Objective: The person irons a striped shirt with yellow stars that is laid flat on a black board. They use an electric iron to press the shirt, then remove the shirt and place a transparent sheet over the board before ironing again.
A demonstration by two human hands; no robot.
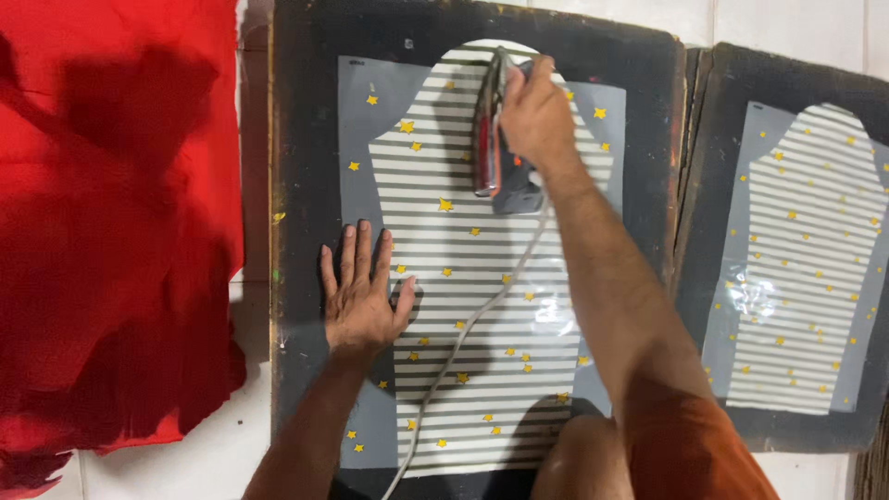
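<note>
The iron (491, 139) sits on the upper part of the striped, star-dotted sheet (463, 278), right hand (535, 116) wrapped over its handle, fingers curled tight around it. Its cord (463, 333) trails down across the sheet. Left hand (359, 296) lies flat at the sheet's left edge, fingers spread, palm down. Both forearms reach in from below the sheet. Under it, a dark board (306, 139); right of the sheet, a second board (732, 93) with a matching sheet (806, 268); left, red cloth (111, 231) on white tiled floor (213, 454).

Right hand (532, 116) grips iron (495, 139) on striped star sheet (482, 306); left hand (361, 296) flat on sheet.
</note>
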